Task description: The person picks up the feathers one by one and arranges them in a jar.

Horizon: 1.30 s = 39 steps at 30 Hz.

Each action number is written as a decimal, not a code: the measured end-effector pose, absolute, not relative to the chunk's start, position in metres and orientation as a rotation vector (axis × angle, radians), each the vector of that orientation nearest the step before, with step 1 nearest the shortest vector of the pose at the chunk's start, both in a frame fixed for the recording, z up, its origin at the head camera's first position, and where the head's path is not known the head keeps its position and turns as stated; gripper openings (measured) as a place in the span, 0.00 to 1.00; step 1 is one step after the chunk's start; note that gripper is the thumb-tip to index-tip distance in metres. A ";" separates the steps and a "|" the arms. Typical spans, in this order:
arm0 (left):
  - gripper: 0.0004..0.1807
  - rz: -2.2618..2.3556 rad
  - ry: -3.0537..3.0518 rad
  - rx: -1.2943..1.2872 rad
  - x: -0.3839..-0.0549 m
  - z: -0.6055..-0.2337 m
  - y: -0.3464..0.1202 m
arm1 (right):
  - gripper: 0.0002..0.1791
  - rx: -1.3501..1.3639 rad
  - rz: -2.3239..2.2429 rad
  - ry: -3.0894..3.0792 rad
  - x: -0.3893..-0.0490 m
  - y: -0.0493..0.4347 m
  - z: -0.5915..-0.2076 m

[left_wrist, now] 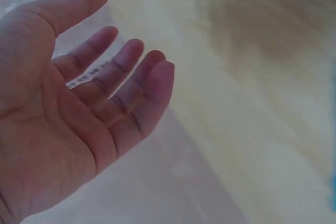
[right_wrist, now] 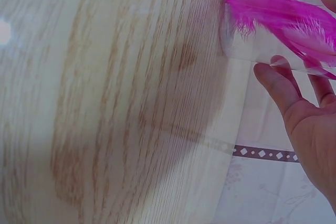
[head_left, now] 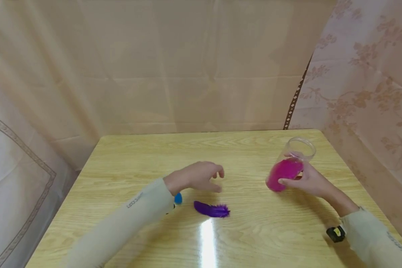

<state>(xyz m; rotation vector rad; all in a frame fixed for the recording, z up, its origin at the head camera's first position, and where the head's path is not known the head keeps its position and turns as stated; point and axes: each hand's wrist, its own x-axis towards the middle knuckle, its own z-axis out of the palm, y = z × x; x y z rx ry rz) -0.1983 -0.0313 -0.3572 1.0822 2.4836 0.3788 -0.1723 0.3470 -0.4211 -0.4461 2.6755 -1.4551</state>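
My right hand (head_left: 309,180) grips a clear cylindrical jar (head_left: 301,143) at the right of the table, with its open mouth upward and tilted slightly to the right. Bright pink feathers (right_wrist: 278,17) lie inside the jar, seen through its wall. Over the middle of the table my left hand (head_left: 201,176) is held with relaxed, slightly bent fingers and nothing in it; its palm (left_wrist: 52,145) shows bare in the left wrist view. Just below that hand on the table lies a purple feather (head_left: 211,209). A blue object (head_left: 178,198) is partly hidden by the left sleeve.
The light wood-grain table (head_left: 248,238) reflects a bright strip of light near its front. Beige curtain cloth (head_left: 187,67) hangs behind, and a flowered cloth (head_left: 372,93) runs along the right. A black wrist camera (head_left: 335,233) sits by the right sleeve.
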 end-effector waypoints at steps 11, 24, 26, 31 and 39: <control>0.23 0.480 2.451 0.967 -0.169 -0.410 -0.076 | 0.44 -0.473 -1.482 2.670 -0.173 0.347 -0.424; 0.08 0.720 2.345 0.862 -0.162 -0.426 -0.073 | 0.44 -0.440 -1.448 2.673 -0.171 0.348 -0.421; 0.09 0.729 2.348 0.863 -0.162 -0.426 -0.073 | 0.44 -0.439 -1.448 2.671 -0.171 0.348 -0.420; 0.08 0.747 2.339 0.867 -0.162 -0.426 -0.073 | 0.44 -0.437 -1.449 2.670 -0.171 0.348 -0.419; 0.07 0.788 2.322 0.884 -0.159 -0.425 -0.076 | 0.44 -0.444 -1.463 2.672 -0.171 0.346 -0.420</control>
